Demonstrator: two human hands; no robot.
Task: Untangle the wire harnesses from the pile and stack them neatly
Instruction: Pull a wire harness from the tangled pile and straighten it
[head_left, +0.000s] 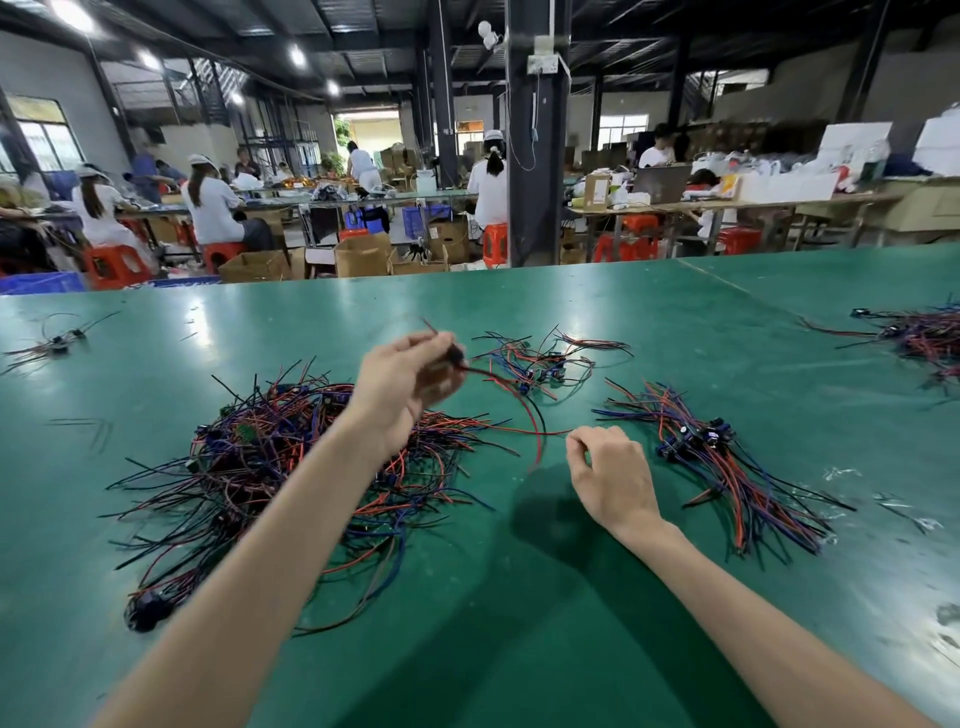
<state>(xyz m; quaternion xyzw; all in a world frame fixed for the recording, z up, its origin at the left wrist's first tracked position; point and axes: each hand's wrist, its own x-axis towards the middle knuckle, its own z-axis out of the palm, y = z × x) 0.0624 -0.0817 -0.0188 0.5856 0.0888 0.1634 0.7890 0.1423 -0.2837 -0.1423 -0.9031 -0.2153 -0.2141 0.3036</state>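
Note:
A big tangled pile of red, blue and black wire harnesses (270, 467) lies on the green table (519, 597) at the left. My left hand (410, 384) is raised above its right edge and grips one harness (519, 405) by its dark connector; the red and black wires hang down in a curve to the right. My right hand (608, 473) pinches the far end of those wires just above the table. A neat stack of harnesses (727, 462) lies to the right of my right hand.
A smaller loose bunch of harnesses (545, 364) lies behind my hands. More wires sit at the far right (919, 338) and far left (52, 343) of the table. Beyond the table edge, people work on orange stools among cardboard boxes.

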